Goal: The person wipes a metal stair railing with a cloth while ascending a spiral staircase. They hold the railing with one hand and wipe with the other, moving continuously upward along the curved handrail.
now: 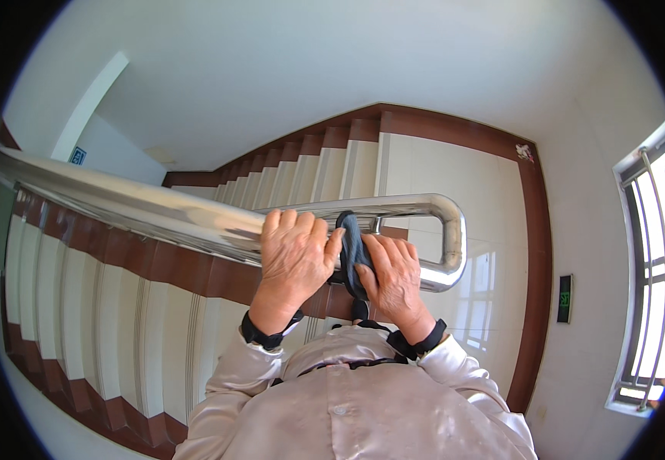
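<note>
A polished metal stair handrail (194,215) crosses the view and bends back in a loop at its right end. Draped over the rail is a grey-blue cloth (355,253) with a dark edge. My left hand (298,253) lies on the rail just left of the cloth, its fingers over the top and its thumb at the cloth's edge. On the cloth's other side, my right hand (393,273) grips its right part against the rail. Both wrists wear black bands. The undersides of the rail and cloth are hidden.
Cream steps with red-brown edging run along the lower left (154,339) and beyond the rail (304,178). A tiled landing (453,167) lies to the right. Beyond it are a wall with a green-lit sign (565,299) and a barred window (651,270). A small crumpled item (524,152) rests in the landing's corner.
</note>
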The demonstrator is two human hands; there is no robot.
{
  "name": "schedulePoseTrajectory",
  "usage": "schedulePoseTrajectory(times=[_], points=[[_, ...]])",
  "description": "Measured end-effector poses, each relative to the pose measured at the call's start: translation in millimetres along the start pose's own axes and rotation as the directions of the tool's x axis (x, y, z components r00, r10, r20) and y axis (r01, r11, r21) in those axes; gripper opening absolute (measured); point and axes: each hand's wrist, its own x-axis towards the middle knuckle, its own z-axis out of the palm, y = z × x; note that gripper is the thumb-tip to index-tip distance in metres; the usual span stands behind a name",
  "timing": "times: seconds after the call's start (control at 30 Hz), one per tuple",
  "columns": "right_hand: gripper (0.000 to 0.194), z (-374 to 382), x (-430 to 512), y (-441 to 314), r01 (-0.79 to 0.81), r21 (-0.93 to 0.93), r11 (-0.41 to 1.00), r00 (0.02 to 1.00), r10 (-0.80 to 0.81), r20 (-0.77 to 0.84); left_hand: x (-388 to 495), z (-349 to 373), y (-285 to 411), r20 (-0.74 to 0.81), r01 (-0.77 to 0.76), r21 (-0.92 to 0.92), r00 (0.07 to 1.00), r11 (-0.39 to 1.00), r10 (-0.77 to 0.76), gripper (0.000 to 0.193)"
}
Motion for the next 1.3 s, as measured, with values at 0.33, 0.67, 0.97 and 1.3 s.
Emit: schedulePoseTrajectory(times=[0.33,0.67,0.97,1.3], points=[[0.025,-56.9,-43.2,126.5,-0.058,-0.234,0.970,0.915,0.145,0.375,12.3,-0.7,22.3,0.156,0.016,0.095,0.987,0.995,-0.031,0.032],[0.033,-26.3,-101.1,83.2,-0.360,-0.133,0.923,0.929,0.343,-0.140,-2.7,41.9,75.3,0.281,-0.177,0.025,0.946,0.984,0.163,0.046],[0.057,-23.6,-88.1,174.0,-0.692,0.099,0.715,0.716,0.697,-0.035,7.1,59.0,104.8,0.446,-0.175,-0.061,0.876,0.983,0.184,0.043],[0.070,-31.2,-98.6,159.4,-0.760,0.099,0.642,0.644,0.765,-0.017,-2.3,80.2,120.6,0.343,-0.315,0.002,0.892,0.949,0.295,0.045]])
